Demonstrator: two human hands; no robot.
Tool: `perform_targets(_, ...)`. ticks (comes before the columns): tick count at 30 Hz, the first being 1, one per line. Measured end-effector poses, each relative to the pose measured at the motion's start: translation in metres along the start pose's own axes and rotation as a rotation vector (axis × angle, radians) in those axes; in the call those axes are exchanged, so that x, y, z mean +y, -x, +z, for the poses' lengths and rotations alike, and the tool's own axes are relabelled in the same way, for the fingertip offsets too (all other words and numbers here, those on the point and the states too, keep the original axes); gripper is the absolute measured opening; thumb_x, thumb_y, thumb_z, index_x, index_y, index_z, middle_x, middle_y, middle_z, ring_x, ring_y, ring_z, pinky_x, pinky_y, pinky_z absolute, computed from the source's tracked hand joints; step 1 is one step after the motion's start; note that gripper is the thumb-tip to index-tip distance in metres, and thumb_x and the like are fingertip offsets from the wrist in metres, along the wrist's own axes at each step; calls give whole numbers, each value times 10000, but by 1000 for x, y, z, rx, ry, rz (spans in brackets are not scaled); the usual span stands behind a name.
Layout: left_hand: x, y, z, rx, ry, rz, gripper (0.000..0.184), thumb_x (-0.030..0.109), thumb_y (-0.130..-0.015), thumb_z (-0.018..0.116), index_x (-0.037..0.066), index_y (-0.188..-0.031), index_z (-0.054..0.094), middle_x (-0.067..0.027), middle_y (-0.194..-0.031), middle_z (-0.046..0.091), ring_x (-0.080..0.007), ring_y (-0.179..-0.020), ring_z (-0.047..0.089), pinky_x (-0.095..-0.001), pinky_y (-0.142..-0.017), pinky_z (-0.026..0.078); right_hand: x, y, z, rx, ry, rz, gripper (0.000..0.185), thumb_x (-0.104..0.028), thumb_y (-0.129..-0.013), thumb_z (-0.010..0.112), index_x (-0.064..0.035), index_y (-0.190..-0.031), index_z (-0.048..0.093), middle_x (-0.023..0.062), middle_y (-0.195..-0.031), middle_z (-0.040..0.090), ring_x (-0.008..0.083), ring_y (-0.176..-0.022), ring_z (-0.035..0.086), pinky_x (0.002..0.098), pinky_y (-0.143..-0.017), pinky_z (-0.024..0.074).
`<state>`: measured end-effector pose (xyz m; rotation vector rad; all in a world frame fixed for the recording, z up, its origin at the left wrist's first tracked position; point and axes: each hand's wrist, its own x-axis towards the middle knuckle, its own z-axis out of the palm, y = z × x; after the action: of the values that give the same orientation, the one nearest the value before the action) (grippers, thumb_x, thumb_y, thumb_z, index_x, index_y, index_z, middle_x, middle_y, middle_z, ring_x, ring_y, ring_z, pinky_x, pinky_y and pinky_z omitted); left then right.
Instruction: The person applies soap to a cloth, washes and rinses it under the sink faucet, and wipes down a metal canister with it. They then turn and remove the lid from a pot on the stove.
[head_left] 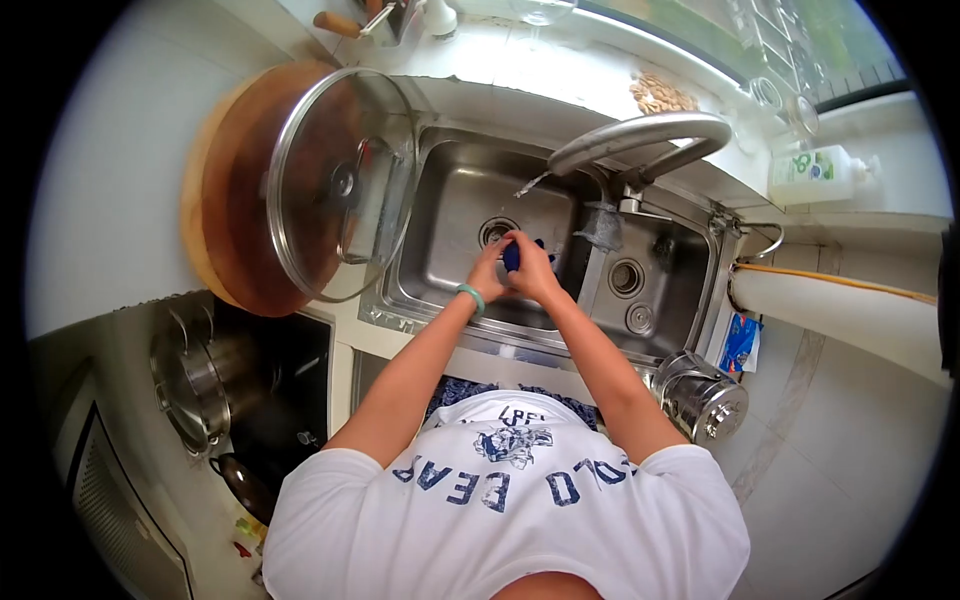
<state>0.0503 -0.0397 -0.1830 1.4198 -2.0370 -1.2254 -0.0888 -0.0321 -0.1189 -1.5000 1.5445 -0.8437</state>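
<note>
My two hands are together over the left basin (440, 200) of the steel sink. A small dark blue object (511, 257) shows between them; its kind cannot be made out. My left hand (487, 273), with a green band at the wrist, has its fingers curled against the object from the left. From the right, my right hand (533, 270) closes round the same object. Water runs in a short stream from the curved tap (640, 130), beyond my hands. Behind them is the basin's drain (497, 232).
A glass lid (345, 180) and round wooden boards (230, 190) stand at the left. A grey mesh cloth (600, 227) hangs on the divider beside the right basin (680, 280). A soap bottle (815, 174) lies on the right sill. Steel pots (195, 375) are at lower left; a metal canister (700, 400) stands right.
</note>
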Motion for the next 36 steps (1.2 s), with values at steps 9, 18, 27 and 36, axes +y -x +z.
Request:
perform_targets(9, 2, -7, -16, -186, 204, -132, 675, 226, -482, 797, 63, -1081, 530, -114, -924, 618, -276, -822, 571, -343, -766, 442, -11, -25, -41, 92, -1019, 712, 549, 133, -595, 621, -17, -1096, 454, 91, -829, 577, 189, -688, 580, 325, -623, 515)
perform_targets(18, 41, -19, -34, -564, 1773, -888, 240, 142, -700, 615, 50, -906, 533, -23, -713, 491, -109, -614, 482, -263, -597, 476, 30, -18, -42, 137, -665, 394, 506, 49, -714, 565, -5, -1192, 410, 123, -944, 577, 196, -810, 583, 300, -736, 493)
perform_targets(27, 146, -4, -34, -910, 2914, -821, 260, 181, -789, 600, 48, -959, 455, -11, -680, 393, -96, -554, 415, -190, -443, 427, -49, 5, 4, 720, 42, 170, 663, -173, -686, 644, -106, -1265, 327, 137, -1139, 382, 257, -1023, 436, 330, -855, 425)
perform_targets(36, 141, 6, -61, -1165, 2658, -956, 278, 250, -803, 607, 57, -895, 429, -11, -629, 388, -75, -469, 376, -173, -342, 347, -31, -32, -71, 398, 112, -547, 335, -35, -652, 686, -75, -949, 536, 130, -978, 580, 250, -892, 595, 311, -711, 500)
